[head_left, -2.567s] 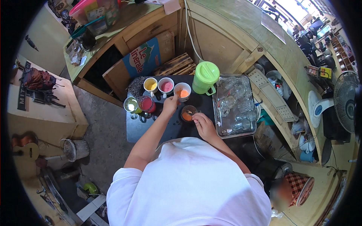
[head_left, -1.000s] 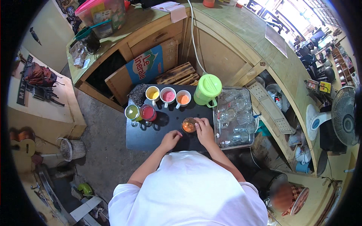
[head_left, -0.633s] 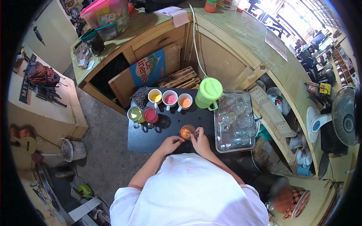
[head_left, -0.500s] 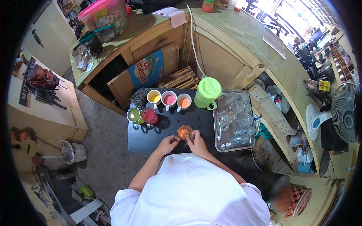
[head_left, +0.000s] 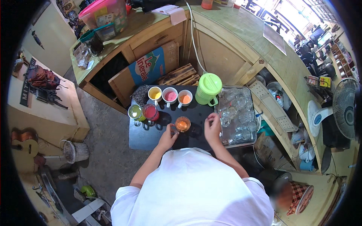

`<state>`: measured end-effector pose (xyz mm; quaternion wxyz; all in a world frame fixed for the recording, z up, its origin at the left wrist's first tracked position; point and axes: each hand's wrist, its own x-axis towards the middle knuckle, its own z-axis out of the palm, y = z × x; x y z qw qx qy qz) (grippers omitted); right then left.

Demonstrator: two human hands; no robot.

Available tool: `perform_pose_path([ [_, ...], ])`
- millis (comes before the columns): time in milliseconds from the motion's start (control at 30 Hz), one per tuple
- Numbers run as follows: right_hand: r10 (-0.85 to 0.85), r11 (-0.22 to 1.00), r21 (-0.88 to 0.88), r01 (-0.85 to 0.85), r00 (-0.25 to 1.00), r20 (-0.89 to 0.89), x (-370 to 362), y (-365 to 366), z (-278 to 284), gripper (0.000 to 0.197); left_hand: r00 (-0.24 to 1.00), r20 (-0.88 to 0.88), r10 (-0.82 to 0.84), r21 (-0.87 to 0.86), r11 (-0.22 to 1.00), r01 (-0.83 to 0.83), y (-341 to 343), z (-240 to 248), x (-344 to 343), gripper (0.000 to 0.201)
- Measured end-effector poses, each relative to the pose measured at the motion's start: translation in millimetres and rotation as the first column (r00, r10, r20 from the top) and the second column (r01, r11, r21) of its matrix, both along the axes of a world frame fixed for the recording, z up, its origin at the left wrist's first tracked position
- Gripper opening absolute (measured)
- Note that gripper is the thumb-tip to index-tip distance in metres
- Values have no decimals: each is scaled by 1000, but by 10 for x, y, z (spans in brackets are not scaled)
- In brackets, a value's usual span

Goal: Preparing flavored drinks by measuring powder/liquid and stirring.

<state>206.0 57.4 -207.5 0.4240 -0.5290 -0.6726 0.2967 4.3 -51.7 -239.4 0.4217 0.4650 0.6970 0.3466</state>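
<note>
A glass mug of orange drink [head_left: 183, 124] stands near the front edge of the dark table [head_left: 137, 141]. My left hand [head_left: 168, 138] is closed at its lower left side, fingers against the glass. Right of the mug, my right hand [head_left: 212, 128] is raised with curled fingers, near the tray's left edge; whatever it holds is too small to make out. Glass mugs of green drink [head_left: 134, 112] and red drink [head_left: 150, 112] stand to the left. Behind them is a row of white cups holding yellow [head_left: 155, 93], pink [head_left: 170, 95] and orange [head_left: 184, 98] contents.
A lime-green pitcher [head_left: 208, 88] stands at the table's back right, beside a metal tray [head_left: 237, 143] of several clear glasses. A dark knobbly bundle [head_left: 140, 95] lies at the back left. A wooden counter [head_left: 226, 28] bends around the far side; a white fan [head_left: 345, 109] is at the right.
My right hand has left the glass mug and moved right toward the tray. My left hand stays at the mug's left side.
</note>
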Motion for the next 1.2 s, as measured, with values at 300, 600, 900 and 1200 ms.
perform_pose_path([
  [300, -115, 957, -279, 86, 989, -91, 148, 1051, -28, 51, 1000, -12, -4, -25, 1000, 4, 29, -60, -66, 43],
  [600, -285, 843, -529, 93, 913, -292, -160, 1351, 109, 78, 1000, -11, 15, -34, 999, -15, 0, -117, -64, 39],
  [900, -235, 868, -496, 10, 889, -394, -43, 1061, 98, 58, 999, -14, -52, -91, 995, 51, 44, -8, -90, 37],
  [1200, -314, 860, -509, 45, 833, -455, 113, 383, 212, 38, 997, -71, -34, -97, 995, 27, 74, -111, -137, 38],
])
